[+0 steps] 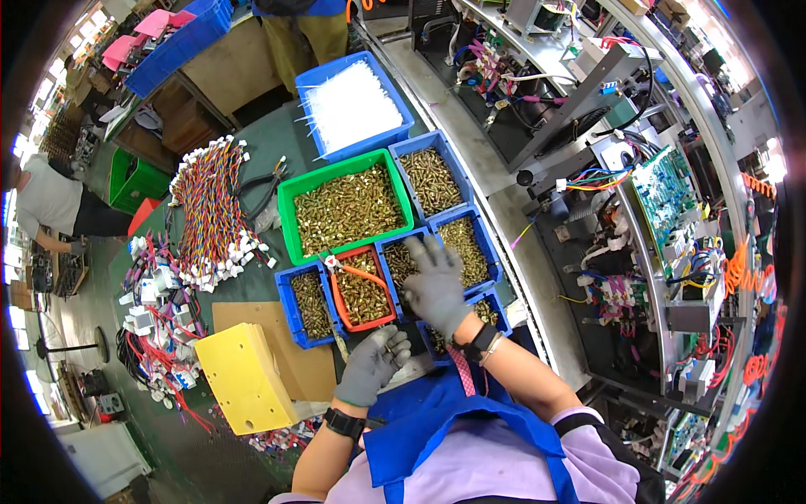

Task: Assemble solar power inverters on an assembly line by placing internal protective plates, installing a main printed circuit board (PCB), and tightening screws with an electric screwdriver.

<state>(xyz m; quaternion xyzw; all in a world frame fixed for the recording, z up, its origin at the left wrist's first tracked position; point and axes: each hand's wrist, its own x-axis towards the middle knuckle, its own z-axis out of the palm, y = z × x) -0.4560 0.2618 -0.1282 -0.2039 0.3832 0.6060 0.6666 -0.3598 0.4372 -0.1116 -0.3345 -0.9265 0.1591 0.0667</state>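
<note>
My right hand point(437, 287), in a grey glove, is over a small blue bin of screws point(400, 262). Its fingers are apart, and their tips are over or among the screws; I see nothing held. Nearer to me, my left hand point(374, 366), also gloved, has its fingers curled, and whatever may be inside them is hidden. Pliers with orange handles point(338, 298) lie across a red bin of brass-coloured screws point(366, 309). Left of this stands a blue bin of screws point(311, 306). Beside my right hand is a blue bin of small brass-coloured parts point(463, 250).
A large green bin of screws point(348, 206) and a blue bin of white ties point(353, 105) stand farther back. Wire bundles point(214, 210), dark-handled pliers point(267, 186) and yellow plates point(243, 378) lie leftward. Racks with circuit boards point(663, 193) line the right. Another person point(50, 197) works far left.
</note>
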